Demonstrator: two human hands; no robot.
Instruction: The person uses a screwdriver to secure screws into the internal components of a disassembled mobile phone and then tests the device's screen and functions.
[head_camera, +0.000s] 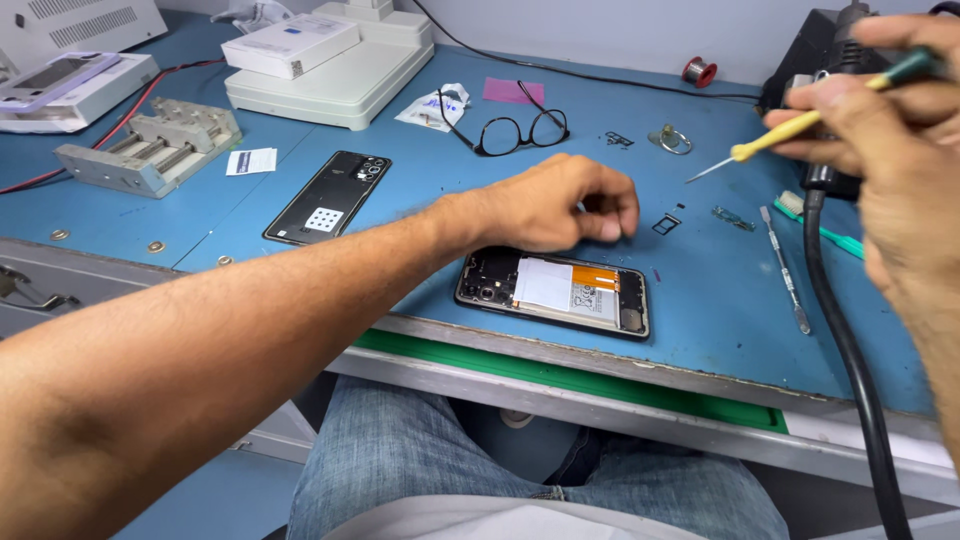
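Observation:
My left hand (555, 205) reaches across the blue bench, its fingers curled and pinched together just above the top edge of an opened black phone (560, 290). The phone lies with its back off, showing a white battery and an orange flex strip. Whether anything tiny sits between the fingertips is not visible. My right hand (900, 150) is raised at the right and grips a thin screwdriver (800, 125) with a yellow and green handle. Its metal tip points left, down toward the bench. A small black card tray (666, 224) lies just right of my left fingertips.
The phone's black back cover (328, 197) lies to the left, with black-framed glasses (515, 130) behind. A metal pry tool (785, 270) and a thick black cable (850, 370) are on the right. A white machine (340, 75) and a metal jig (150, 145) stand at the back left.

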